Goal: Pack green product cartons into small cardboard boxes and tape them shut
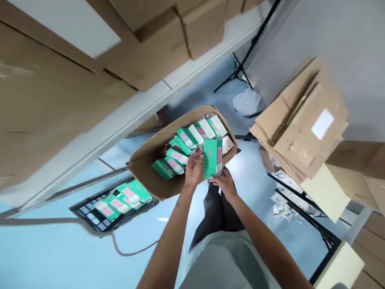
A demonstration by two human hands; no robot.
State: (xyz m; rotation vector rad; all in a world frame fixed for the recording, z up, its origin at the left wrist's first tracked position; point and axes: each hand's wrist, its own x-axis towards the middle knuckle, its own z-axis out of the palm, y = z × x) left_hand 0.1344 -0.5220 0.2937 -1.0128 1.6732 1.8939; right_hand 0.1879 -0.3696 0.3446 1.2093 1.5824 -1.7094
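My right hand [225, 184] grips the lower end of a small green box [210, 158] with a pink and white side, holding it upright over the edge of a carton. Just left of that box is my left hand [194, 167], its fingers drawn together; a small clear and reddish thing shows at the fingertips, too blurred to name. Below both hands, the open brown carton [159, 188] contains several similar green boxes [177, 154], some leaning on each other, with white ends turned up at the far right.
Left of the carton, a black plastic crate [93, 218] on the floor holds more green boxes. A shelf edge [135, 124] with large cartons [60, 100] runs along the upper left. Flattened cardboard [309, 120] is stacked at right, near black metal legs [300, 212].
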